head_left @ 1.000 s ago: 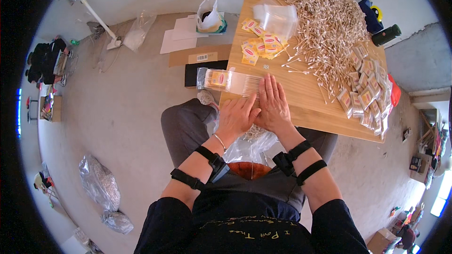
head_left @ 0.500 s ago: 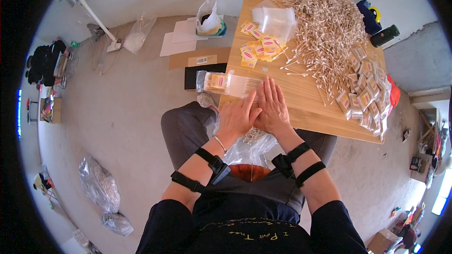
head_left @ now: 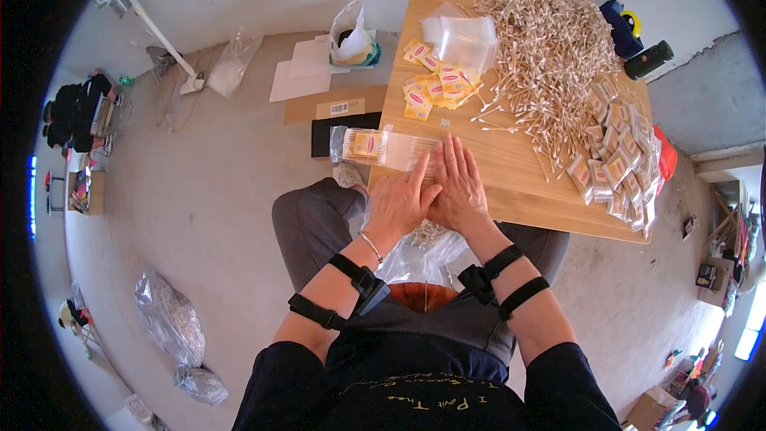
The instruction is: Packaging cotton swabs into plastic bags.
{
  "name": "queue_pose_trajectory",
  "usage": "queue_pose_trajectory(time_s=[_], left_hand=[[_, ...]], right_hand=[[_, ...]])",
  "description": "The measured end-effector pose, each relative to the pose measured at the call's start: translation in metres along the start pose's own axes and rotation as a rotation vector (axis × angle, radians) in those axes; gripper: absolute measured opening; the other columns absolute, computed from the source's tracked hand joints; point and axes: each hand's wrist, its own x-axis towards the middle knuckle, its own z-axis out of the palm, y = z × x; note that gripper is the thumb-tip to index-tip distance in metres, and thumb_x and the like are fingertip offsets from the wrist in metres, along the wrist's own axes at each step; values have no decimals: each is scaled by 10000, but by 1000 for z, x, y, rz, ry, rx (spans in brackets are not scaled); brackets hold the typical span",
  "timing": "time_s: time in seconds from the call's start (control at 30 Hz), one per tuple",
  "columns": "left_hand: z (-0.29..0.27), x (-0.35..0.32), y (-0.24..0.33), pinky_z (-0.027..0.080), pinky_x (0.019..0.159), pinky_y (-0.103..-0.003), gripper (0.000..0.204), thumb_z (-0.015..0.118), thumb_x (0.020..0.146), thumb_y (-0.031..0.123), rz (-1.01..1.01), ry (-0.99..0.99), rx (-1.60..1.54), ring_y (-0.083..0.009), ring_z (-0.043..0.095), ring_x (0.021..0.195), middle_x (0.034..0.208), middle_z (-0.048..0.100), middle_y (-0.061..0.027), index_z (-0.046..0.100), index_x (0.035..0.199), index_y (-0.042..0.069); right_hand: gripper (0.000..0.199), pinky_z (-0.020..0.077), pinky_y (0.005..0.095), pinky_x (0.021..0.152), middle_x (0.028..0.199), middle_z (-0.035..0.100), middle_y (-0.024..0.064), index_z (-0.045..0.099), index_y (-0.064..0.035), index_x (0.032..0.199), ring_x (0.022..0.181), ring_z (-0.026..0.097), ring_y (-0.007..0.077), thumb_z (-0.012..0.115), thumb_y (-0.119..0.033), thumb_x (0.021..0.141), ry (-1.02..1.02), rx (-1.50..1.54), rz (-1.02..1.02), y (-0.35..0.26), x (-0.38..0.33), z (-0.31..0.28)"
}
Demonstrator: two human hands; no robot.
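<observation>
My right hand (head_left: 460,189) lies flat at the table's front edge, fingers straight and close together, palm down. Beside it my left hand (head_left: 400,201) has its fingers stretched out and its thumb against the right hand. A row of cotton swabs (head_left: 420,148) shows just beyond my left fingertips, running under the right hand. What lies under both palms is hidden. To the left of the row, on a pale strip, a clear packet of cotton swabs with a yellow card (head_left: 366,145) reaches over the table's left edge.
Yellow cards (head_left: 435,89) and clear plastic bags (head_left: 461,38) lie farther back on the wooden table (head_left: 523,206). A large heap of loose cotton swabs (head_left: 550,48) covers its right part, with filled packets (head_left: 618,164) beside it. A clear bag (head_left: 415,259) rests on my lap.
Both hands stay almost in place, pressed close together. The whole view has shifted very slightly; the packet and swabs keep their places on the table.
</observation>
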Motion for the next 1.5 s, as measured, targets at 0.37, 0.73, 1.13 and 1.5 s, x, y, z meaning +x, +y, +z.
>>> queue_pose_trajectory(time_s=[0.37,0.73,1.13,1.5], left_hand=[[7,1,-5,521,657,-442,507,533,941,458,67,80,21,-350,671,723,869,706,-153,560,1297,99],[-2,4,1,528,667,-443,555,525,950,454,-21,-32,16,-343,687,766,894,710,-173,498,1364,85],[-2,7,-1,522,589,-436,558,537,947,442,23,4,25,-358,670,666,791,693,-179,484,1352,61],[3,17,-8,511,563,-460,509,499,975,375,53,-25,52,-360,665,610,690,671,-194,449,1389,84]], right_hand=[[875,101,450,1212,1580,184,249,220,71,1493,1494,135,350,540,-417,841,-3,21,1,0,1,0],[916,82,435,1217,1589,165,236,199,64,1502,1499,116,337,549,-458,835,-65,6,24,-2,2,-4],[960,75,438,1217,1590,158,235,183,59,1509,1502,103,333,568,-485,817,-64,7,19,-2,2,-4],[1201,98,446,1213,1579,188,246,235,59,1496,1496,123,343,629,-745,694,-41,-60,-19,-1,1,-5]])
